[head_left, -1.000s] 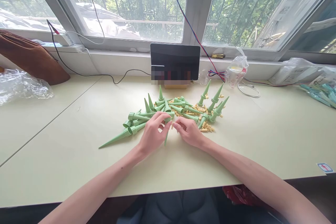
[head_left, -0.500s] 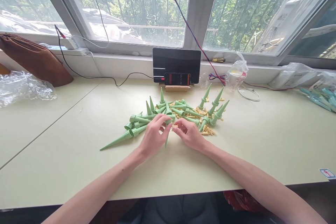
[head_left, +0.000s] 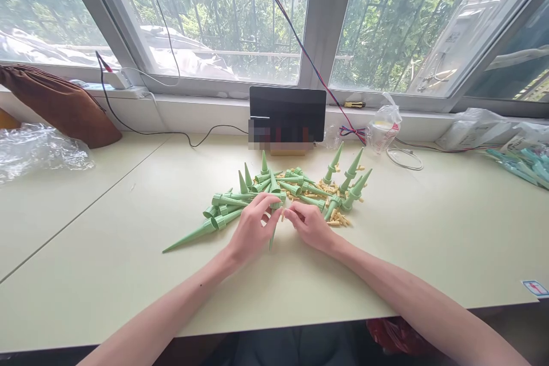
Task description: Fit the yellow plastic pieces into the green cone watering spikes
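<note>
My left hand (head_left: pixel 254 227) is closed round the wide collar of a green plastic plant-watering spike (head_left: pixel 272 239), its tip pointing down at the table. Close beside it, my right hand (head_left: pixel 312 225) pinches a small yellow peg (head_left: pixel 282 215) at the side of that collar. Whether the peg sits in the collar, I cannot tell. Behind my hands lies a heap of green spikes (head_left: pixel 227 200), a few standing point up. At the right, several upright spikes (head_left: pixel 352 167) carry yellow pegs on their sides, with loose yellow pegs (head_left: pixel 339 219) around their bases.
A dark tablet (head_left: pixel 287 108) leans by the window, with a blurred patch over its lower part. A brown pouch (head_left: pixel 64 106) and crumpled clear plastic (head_left: pixel 43 151) lie at the left. A bagged cup (head_left: pixel 383 128) and a coiled white cable (head_left: pixel 404 159) are back right.
The yellow peg has turned from lying sideways to pointing more downward between my fingertips. My left hand keeps its hold on the spike. The whole view has shifted slightly.
</note>
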Available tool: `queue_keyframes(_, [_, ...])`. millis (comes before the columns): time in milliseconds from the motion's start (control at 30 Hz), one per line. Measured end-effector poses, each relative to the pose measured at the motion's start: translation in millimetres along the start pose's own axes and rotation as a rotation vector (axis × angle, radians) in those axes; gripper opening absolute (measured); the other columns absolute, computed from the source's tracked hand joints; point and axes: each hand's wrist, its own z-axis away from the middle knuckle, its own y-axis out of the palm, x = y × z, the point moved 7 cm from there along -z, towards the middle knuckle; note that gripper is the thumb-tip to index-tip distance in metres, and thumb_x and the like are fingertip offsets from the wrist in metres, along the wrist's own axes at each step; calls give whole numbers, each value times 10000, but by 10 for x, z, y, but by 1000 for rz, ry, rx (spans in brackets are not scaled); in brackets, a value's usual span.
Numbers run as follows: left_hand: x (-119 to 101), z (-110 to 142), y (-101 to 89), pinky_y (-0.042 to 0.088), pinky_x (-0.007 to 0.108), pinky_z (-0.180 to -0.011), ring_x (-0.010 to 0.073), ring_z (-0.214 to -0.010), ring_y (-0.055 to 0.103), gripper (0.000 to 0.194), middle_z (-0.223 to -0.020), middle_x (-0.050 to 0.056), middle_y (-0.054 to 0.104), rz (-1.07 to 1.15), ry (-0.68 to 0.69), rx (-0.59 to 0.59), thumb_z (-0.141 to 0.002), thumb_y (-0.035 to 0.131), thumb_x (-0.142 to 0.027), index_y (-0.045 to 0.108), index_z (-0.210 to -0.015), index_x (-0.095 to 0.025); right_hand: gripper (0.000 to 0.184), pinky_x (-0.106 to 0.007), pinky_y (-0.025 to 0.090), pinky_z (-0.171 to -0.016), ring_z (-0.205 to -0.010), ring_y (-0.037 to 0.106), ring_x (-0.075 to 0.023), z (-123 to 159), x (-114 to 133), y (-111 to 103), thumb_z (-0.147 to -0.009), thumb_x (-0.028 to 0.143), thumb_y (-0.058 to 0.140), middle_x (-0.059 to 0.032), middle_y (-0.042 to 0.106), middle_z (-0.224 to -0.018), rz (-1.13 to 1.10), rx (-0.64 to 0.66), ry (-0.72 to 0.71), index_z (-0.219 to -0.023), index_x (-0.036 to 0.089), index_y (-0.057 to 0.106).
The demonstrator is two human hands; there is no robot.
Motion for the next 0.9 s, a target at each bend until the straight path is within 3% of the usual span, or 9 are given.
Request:
queue_keyframes(200, [-21,-8,0,558,245,-600,122,-728,639,101,-1026,39,608,-3,10,2,-953,530,-262,601,-1006,-214,414,-248,341,-568,-578,419,-119,0,-13,-5,-1004,434,411,13,492,-625,8,-3,-18,-723,172,566])
queue_keyframes(533, [-31,-2,-27,557,243,-607,116,-720,634,92,-1022,34,611,-18,15,-18,-949,530,-247,599,-1000,-213,421,-244,281,-537,-549,346,-107,-6,53,17,-984,448,444,40,390,-584,62,40,-23,-653,189,451])
queue_keyframes(900, [-14,9,-2,559,250,-611,116,-716,641,106,-1046,41,603,6,-1,7,-959,524,-270,592,-1018,-214,559,-245,352,-554,-525,457,-108,-1,29,36,-1005,522,358,8,523,-552,23,68,-17,-593,175,508])
